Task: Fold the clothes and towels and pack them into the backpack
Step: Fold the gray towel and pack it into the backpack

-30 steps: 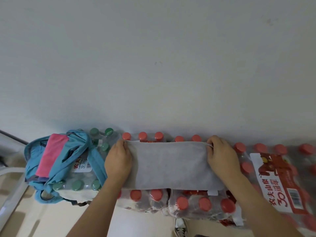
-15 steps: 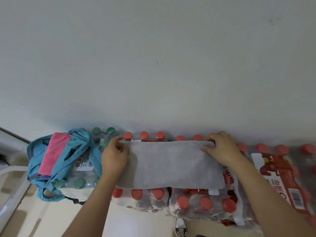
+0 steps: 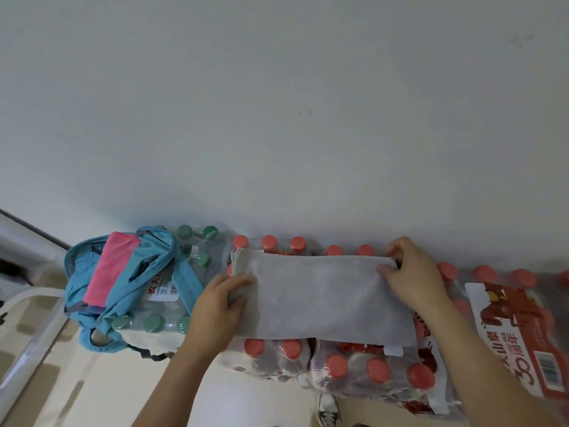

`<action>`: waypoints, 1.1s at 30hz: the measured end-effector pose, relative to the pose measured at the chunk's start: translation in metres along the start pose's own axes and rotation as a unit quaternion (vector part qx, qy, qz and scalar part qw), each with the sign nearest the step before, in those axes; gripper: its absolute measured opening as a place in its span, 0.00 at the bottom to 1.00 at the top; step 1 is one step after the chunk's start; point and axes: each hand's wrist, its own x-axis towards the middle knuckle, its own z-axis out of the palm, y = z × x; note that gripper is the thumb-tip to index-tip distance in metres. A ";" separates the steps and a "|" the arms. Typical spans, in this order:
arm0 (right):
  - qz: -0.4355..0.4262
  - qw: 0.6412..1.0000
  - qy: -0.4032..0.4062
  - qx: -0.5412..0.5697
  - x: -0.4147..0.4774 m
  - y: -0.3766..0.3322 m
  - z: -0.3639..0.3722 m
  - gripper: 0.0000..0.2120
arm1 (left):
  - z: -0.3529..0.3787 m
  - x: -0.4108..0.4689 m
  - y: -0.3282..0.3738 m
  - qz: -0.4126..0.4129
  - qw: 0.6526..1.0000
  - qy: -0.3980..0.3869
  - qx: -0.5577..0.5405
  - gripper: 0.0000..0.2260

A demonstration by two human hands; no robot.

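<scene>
Grey towel point(image 3: 323, 297), folded into a long band, lies flat between the two hands on top of shrink-wrapped packs of red-capped bottles point(image 3: 369, 368). The left hand point(image 3: 215, 306) grips the towel's near left end, thumb on top and fingers curled under the edge, where the stacked layers of the fold show just beyond its knuckles. The right hand point(image 3: 415, 272) pinches the towel's far right corner, thumb pressed on the cloth and fingers curled over the edge.

Just outside the left hand sits the blue backpack point(image 3: 147, 272), open, with a pink cloth point(image 3: 107, 269) tucked inside it. The backpack rests on a pack of green-capped bottles point(image 3: 154, 322), its straps draped across the wrap. Outside the right hand, a red printed label point(image 3: 517, 334) with a barcode covers another bottle pack. Beyond both hands rises a plain pale wall point(image 3: 277, 118). Below the right forearm, a shoe point(image 3: 329, 408) shows on the floor.
</scene>
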 end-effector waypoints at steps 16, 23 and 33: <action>-0.218 0.953 -0.049 -0.206 -0.074 -0.142 0.122 0.32 | -0.098 0.012 -0.051 -0.022 0.993 -0.090 -0.070 0.37; -0.189 0.937 -0.116 -0.269 -0.086 -0.177 0.190 0.31 | -0.127 0.018 -0.101 -0.064 0.964 -0.101 -0.237 0.41; -0.237 0.933 -0.110 -0.249 -0.094 -0.195 0.201 0.31 | -0.141 0.017 -0.113 -0.104 0.915 -0.078 -0.381 0.43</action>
